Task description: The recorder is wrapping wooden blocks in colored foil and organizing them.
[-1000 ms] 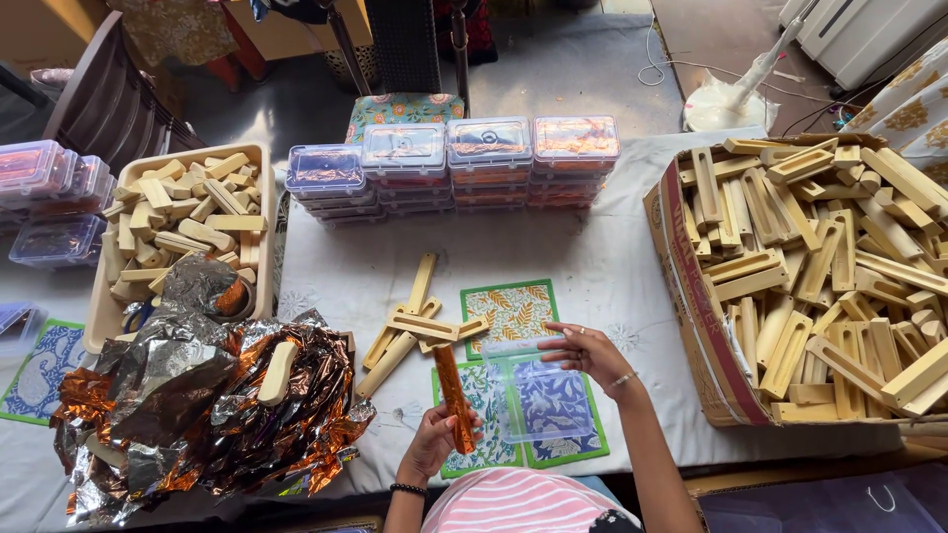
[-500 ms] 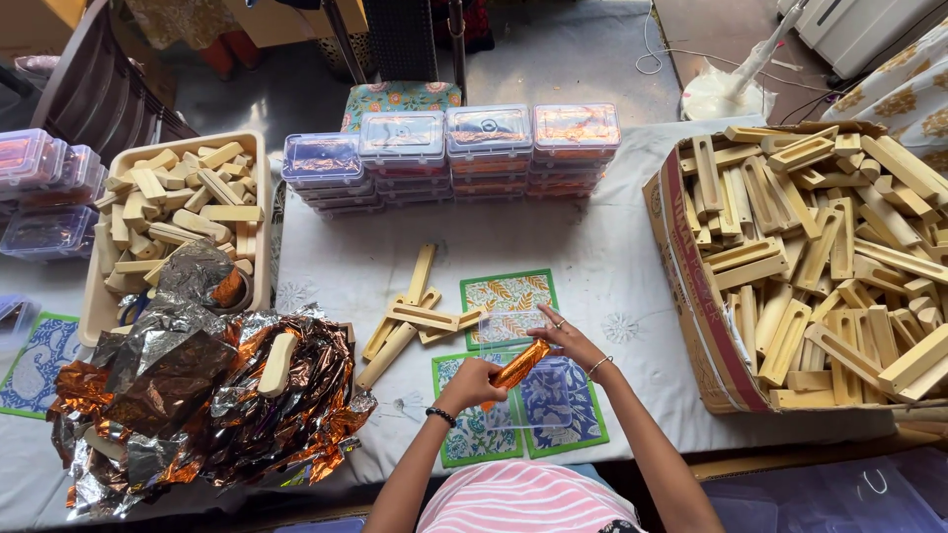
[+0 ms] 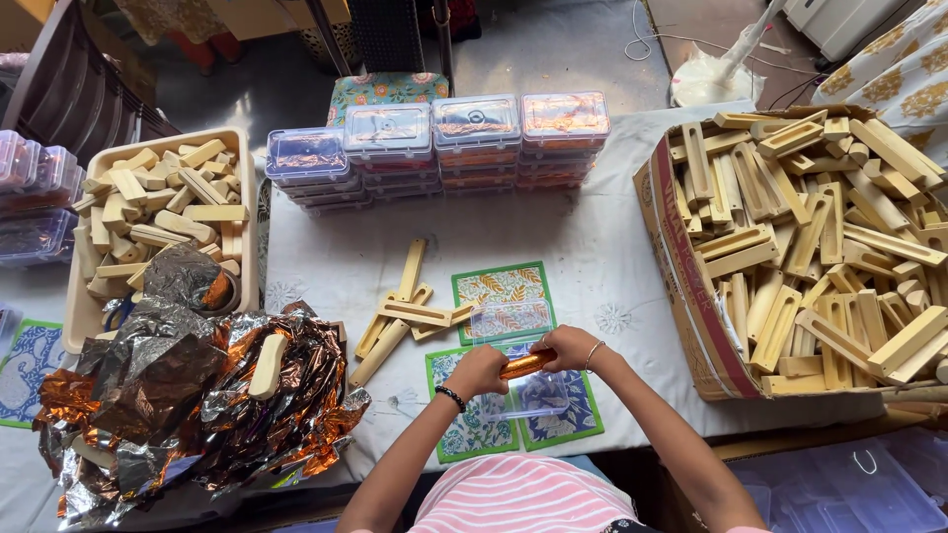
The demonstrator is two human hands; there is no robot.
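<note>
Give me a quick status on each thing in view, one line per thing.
Left hand: closed on one end of the foil-wrapped piece.
Right hand: closed on its other end.
Foil-wrapped piece: wrapped, lifted over a clear box.
Clear box: open, on printed cards.
Lidded boxes: shut, stacked in a row.
Cardboard box: open, heaped with wooden pieces.
Beige tray: full of wooden blocks.
Foil sheets: crumpled in a pile.

I see a small packing workshop: carton of wooden blocks [image 3: 810, 247] at three o'clock, stacked plastic boxes [image 3: 439, 148] at twelve, foil wrappers [image 3: 188, 395] at eight.
</note>
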